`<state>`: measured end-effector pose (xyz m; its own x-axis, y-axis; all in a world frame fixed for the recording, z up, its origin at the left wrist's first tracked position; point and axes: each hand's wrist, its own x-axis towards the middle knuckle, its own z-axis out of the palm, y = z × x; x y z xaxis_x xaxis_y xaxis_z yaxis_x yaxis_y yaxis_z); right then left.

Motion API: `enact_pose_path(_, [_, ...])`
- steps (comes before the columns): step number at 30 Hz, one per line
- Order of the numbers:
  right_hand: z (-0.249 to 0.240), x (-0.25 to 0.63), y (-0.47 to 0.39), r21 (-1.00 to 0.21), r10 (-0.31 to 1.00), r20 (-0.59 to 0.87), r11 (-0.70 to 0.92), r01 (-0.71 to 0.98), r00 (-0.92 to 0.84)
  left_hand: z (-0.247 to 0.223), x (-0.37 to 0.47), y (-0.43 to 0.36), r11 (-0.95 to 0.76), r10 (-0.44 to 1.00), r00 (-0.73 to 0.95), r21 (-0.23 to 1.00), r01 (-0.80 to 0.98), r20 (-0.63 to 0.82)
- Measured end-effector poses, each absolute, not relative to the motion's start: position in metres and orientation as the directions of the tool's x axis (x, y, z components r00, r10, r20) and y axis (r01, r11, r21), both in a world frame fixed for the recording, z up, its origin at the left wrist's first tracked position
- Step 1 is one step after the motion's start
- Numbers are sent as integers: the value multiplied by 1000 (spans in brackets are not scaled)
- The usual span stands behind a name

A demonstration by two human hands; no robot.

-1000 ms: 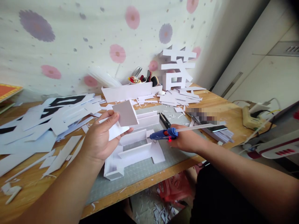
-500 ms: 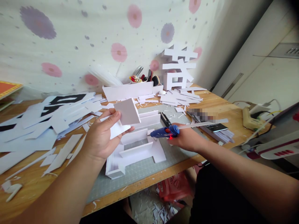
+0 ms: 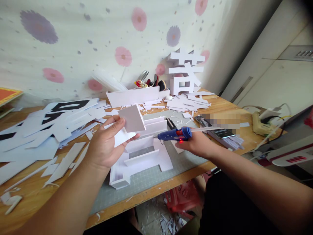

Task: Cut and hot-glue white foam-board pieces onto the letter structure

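Note:
My left hand (image 3: 107, 140) pinches white foam board pieces between thumb and fingers: a squarish piece (image 3: 132, 118) stands tilted above, and another white piece (image 3: 123, 136) shows under the thumb. My right hand (image 3: 198, 143) is wrapped round a blue hot glue gun (image 3: 174, 134) with a red light lit and a pale glue stick (image 3: 205, 129) jutting from its back. The gun's nozzle points left, over a white board structure (image 3: 146, 163) with upright walls. That structure lies on a grey-green cutting mat (image 3: 146, 187), below both hands. The right fingers are partly hidden by the gun.
Loose white sheets (image 3: 56, 127) with black shapes and offcuts cover the left of the wooden table. A finished-looking white character (image 3: 186, 70) stands at the back. Further right are a phone (image 3: 221, 132) on board strips and a power strip (image 3: 262, 124). A red bag (image 3: 183, 199) lies below.
My right hand has shifted the glue gun slightly right and turned it a little. My left hand keeps its hold on the foam board pieces, and the view has moved slightly.

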<state>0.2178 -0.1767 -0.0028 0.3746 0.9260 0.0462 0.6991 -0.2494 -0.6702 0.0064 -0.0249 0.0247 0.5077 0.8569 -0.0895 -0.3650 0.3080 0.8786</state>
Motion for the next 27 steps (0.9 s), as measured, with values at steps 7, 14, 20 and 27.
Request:
enact_pose_path(7, [-1,218,-178,-711,920,13,-266,651,391,24,5,-24,303,863,497,882,-360,-94])
enact_pose_path(14, [-1,222,-182,-833,923,-19,-227,505,383,24,6,-23,304,860,502,883,-359,-92])
enact_pose_path(20, [2,231,-191,-745,944,-94,-278,607,317,21,6,-21,266,860,508,896,-356,-54])
enact_pose_path(27, [6,225,-195,-601,968,-152,-251,759,200,21,7,-22,202,886,464,925,-323,-31])
